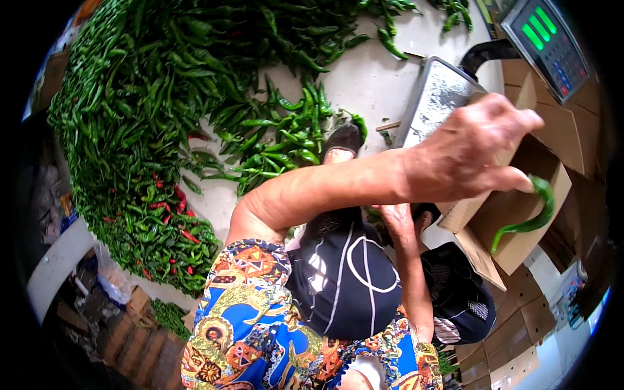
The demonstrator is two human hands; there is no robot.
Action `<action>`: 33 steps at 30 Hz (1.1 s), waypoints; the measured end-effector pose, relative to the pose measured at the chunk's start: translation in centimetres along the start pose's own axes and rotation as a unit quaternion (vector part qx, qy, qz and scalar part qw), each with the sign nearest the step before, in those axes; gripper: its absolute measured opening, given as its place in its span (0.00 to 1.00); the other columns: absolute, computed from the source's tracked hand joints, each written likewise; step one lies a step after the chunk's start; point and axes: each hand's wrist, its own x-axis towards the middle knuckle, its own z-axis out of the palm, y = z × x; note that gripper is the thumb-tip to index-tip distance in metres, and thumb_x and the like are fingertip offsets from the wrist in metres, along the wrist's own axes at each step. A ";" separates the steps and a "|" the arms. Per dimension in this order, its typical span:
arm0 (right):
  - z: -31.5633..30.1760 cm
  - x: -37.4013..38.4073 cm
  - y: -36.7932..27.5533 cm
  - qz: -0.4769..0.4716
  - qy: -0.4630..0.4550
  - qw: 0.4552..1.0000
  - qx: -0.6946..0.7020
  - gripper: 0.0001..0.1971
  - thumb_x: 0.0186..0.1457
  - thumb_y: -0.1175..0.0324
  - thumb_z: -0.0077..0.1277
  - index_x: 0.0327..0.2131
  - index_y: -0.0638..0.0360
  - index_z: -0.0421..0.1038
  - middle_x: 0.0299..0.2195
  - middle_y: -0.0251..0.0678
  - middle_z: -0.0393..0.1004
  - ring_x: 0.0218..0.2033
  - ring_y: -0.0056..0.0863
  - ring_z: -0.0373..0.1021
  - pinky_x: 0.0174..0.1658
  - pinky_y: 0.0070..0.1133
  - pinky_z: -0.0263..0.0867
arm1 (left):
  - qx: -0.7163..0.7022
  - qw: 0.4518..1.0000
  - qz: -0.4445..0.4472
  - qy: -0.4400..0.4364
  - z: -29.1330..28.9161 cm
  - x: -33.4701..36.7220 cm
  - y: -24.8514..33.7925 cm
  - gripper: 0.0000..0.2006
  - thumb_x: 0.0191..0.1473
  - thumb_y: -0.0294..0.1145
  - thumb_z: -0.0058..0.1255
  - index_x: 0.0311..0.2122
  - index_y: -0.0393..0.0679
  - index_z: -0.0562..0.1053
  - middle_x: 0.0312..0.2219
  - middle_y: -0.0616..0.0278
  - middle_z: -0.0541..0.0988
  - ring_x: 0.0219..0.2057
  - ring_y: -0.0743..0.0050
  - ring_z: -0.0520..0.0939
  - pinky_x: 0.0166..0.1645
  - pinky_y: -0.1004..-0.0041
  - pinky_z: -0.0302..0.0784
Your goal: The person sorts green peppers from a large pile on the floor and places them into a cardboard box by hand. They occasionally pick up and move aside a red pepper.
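My left arm reaches across to the right, and my left hand (471, 153) hovers above a cardboard box (513, 218). Its forefinger and thumb are apart. A curved green chili pepper (536, 218) hangs right at the thumb tip, over the box opening; whether it still touches the thumb is unclear. Beneath my left forearm, close to my knees, is my right hand (398, 218), its fingers mostly hidden behind that forearm. A big heap of green chili peppers (162, 84) spreads over the pale floor on the left, with some red ones (182, 198) mixed in.
A metal-topped scale (439, 97) with a lit display (545, 45) stands at the upper right, beside the box. My dark shoe (343, 138) rests near loose peppers. More cardboard boxes (520, 312) fill the lower right. A plastic bag (112, 276) lies at the left.
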 end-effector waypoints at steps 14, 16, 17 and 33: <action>9.6 8.4 -2.7 0.008 -0.070 0.998 -0.001 0.20 0.62 0.63 0.54 0.52 0.66 0.73 0.42 0.40 0.80 0.40 0.24 0.76 0.42 0.23 0.72 | 0.332 0.645 -0.631 0.275 -21.0 -38.8 -0.6 0.46 0.45 0.27 0.64 0.69 0.43 0.53 0.44 0.51 0.76 0.42 0.63 0.78 0.47 0.67 0.78; 10.1 9.4 -3.4 -0.005 -0.070 0.998 -0.001 0.20 0.61 0.62 0.55 0.53 0.66 0.73 0.43 0.41 0.80 0.41 0.24 0.76 0.42 0.23 0.73 | 0.397 0.689 -0.553 0.248 -19.2 -35.8 -3.8 0.41 0.46 0.28 0.63 0.66 0.42 0.59 0.46 0.51 0.75 0.44 0.58 0.77 0.50 0.64 0.76; 10.7 9.7 -3.6 -0.005 -0.081 0.997 0.006 0.21 0.61 0.62 0.55 0.53 0.65 0.73 0.43 0.40 0.80 0.40 0.24 0.76 0.42 0.23 0.73 | 0.500 0.694 -0.487 0.176 -19.2 -35.4 -5.0 0.38 0.45 0.27 0.63 0.63 0.43 0.62 0.48 0.51 0.73 0.46 0.56 0.76 0.52 0.63 0.75; 10.5 13.7 -5.7 -0.116 0.066 0.983 -0.124 0.21 0.54 0.67 0.60 0.52 0.59 0.72 0.52 0.47 0.73 0.47 0.40 0.75 0.52 0.30 0.71 | 0.194 0.817 -0.467 0.278 -27.7 -22.1 -7.6 0.23 0.61 0.28 0.55 0.60 0.37 0.69 0.44 0.60 0.82 0.39 0.81 0.78 0.43 0.78 0.74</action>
